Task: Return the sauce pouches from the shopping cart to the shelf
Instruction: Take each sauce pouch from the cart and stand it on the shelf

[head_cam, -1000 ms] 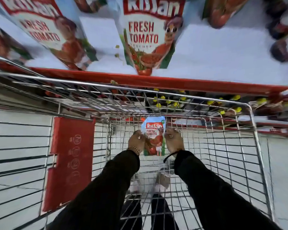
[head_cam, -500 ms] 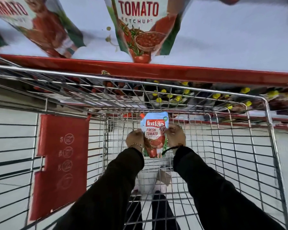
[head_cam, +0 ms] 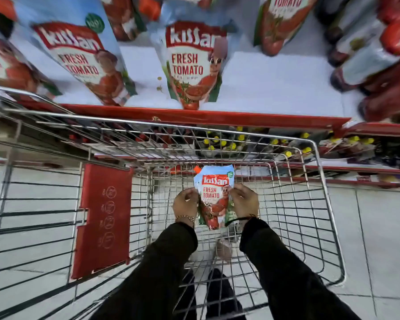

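Observation:
I hold one Kissan fresh tomato ketchup pouch (head_cam: 214,195) upright inside the wire shopping cart (head_cam: 319,204). My left hand (head_cam: 185,203) grips its left edge and my right hand (head_cam: 244,200) grips its right edge. On the white shelf (head_cam: 275,88) above the cart stand more of the same pouches: one at the left (head_cam: 79,61), one in the middle (head_cam: 192,65) and another behind at the right (head_cam: 280,21). The pouch in my hands is well below the shelf's red front lip (head_cam: 217,117).
Dark sauce bottles (head_cam: 365,54) lie at the shelf's right end. A lower shelf holds yellow-capped bottles (head_cam: 240,139). A red child-seat flap (head_cam: 102,218) hangs on the cart's left inner wall. My feet show through the cart's wire floor on grey tiles.
The pouch has risen slightly in both hands. My view has tilted up, so more of the shelf and its pouches shows than half a second ago.

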Available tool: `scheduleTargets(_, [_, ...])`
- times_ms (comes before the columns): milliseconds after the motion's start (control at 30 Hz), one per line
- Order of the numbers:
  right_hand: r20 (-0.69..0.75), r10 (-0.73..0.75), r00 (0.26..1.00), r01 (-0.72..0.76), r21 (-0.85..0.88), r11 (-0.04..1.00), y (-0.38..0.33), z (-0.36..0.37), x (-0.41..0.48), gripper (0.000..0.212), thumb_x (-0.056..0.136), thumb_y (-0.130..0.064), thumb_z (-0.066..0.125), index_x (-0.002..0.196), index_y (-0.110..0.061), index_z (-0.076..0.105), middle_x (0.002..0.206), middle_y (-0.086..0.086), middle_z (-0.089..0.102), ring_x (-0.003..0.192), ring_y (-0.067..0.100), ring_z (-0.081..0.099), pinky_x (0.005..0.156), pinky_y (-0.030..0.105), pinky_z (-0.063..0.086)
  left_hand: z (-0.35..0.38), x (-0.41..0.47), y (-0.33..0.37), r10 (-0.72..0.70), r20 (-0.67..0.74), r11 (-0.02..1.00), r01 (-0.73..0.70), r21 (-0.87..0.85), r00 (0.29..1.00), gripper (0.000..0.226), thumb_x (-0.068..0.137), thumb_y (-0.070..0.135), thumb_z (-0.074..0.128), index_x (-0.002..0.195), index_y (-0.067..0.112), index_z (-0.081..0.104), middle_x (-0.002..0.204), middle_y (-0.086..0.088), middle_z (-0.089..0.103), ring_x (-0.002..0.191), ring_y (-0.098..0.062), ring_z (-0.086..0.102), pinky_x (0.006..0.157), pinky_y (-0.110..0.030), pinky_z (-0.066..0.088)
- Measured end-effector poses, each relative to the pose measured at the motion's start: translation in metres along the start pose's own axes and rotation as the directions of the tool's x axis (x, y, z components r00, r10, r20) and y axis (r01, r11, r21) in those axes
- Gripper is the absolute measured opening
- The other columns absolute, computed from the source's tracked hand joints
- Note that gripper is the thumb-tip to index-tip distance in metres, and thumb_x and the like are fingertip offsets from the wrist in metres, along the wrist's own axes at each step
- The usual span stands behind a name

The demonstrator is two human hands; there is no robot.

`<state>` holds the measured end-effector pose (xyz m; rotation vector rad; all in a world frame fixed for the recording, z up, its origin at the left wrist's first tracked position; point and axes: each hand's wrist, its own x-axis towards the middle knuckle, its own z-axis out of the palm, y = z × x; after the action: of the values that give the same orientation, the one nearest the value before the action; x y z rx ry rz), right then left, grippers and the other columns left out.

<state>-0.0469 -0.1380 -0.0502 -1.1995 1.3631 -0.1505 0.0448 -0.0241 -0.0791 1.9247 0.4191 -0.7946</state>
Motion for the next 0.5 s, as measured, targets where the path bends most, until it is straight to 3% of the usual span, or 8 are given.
scheduleTargets(100, [-0.025,-0.041,0.999,0.043,0.069,0.997,-0.016,-0.012,-0.026,0.013,0.088,-0.010,0.066,0.097,-0.009,0.075,0.104,0.012,0.075,0.104,0.032,0.070,0.093,0.055,0.056,-0.007,-0.027,0.015,0.030,0.013,0.998,-0.029,-0.054,0.999,0.020,0.091,0.010,0.065,0.103,-0.006,0.067,0.099,-0.014,0.066,0.106,-0.033,0.063,0.102,-0.051,0.051])
scheduleTargets(200, [-0.080,-0.096,0.992,0.104,0.107,0.989,-0.037,-0.024,-0.054,0.014,0.089,-0.005,0.065,0.097,-0.009,0.075,0.105,0.008,0.073,0.105,0.030,0.068,0.094,0.048,0.055,-0.017,-0.055,0.031,0.065,0.075,0.994,-0.058,-0.090,0.995,0.023,0.094,0.013,0.062,0.108,-0.005,0.064,0.118,-0.025,0.067,0.117,-0.041,0.062,0.100,-0.059,0.051])
scheduleTargets(300, [-0.123,-0.175,0.977,0.191,0.131,0.973,-0.054,-0.037,-0.079,0.016,0.087,0.000,0.066,0.098,-0.010,0.074,0.100,0.003,0.074,0.092,0.012,0.069,0.093,0.037,0.056,-0.025,-0.082,0.048,0.165,0.082,0.985,-0.161,-0.060,0.983,0.024,0.094,0.015,0.061,0.108,-0.003,0.066,0.120,-0.023,0.068,0.117,-0.038,0.062,0.102,-0.052,0.051])
scheduleTargets(367, [-0.124,-0.188,0.974,0.210,0.197,0.958,-0.063,-0.046,-0.092,0.017,0.086,0.001,0.066,0.092,-0.014,0.073,0.094,-0.004,0.075,0.086,0.005,0.070,0.089,0.040,0.060,-0.030,-0.099,0.059,0.239,0.089,0.971,-0.236,-0.045,0.967,0.024,0.094,0.016,0.061,0.109,-0.002,0.068,0.120,-0.020,0.069,0.114,-0.034,0.063,0.099,-0.040,0.052])
scheduleTargets(433, [-0.124,-0.175,0.977,0.200,0.232,0.952,-0.071,-0.054,-0.099,0.014,0.087,-0.002,0.066,0.097,-0.010,0.073,0.102,0.007,0.074,0.098,0.020,0.070,0.093,0.051,0.057,-0.033,-0.113,0.070,0.292,0.098,0.956,-0.285,-0.074,0.952,0.024,0.094,0.015,0.061,0.110,-0.001,0.067,0.119,-0.020,0.069,0.109,-0.030,0.064,0.090,-0.031,0.054])
scheduleTargets(500, [-0.123,-0.199,0.972,0.225,0.255,0.940,-0.080,-0.062,-0.104,0.014,0.088,-0.003,0.066,0.092,-0.014,0.073,0.104,0.011,0.072,0.104,0.029,0.067,0.096,0.057,0.053,-0.034,-0.123,0.079,0.334,0.099,0.940,-0.324,-0.104,0.937,0.022,0.094,0.016,0.062,0.110,0.002,0.068,0.113,-0.013,0.070,0.105,-0.026,0.065,0.089,-0.037,0.058])
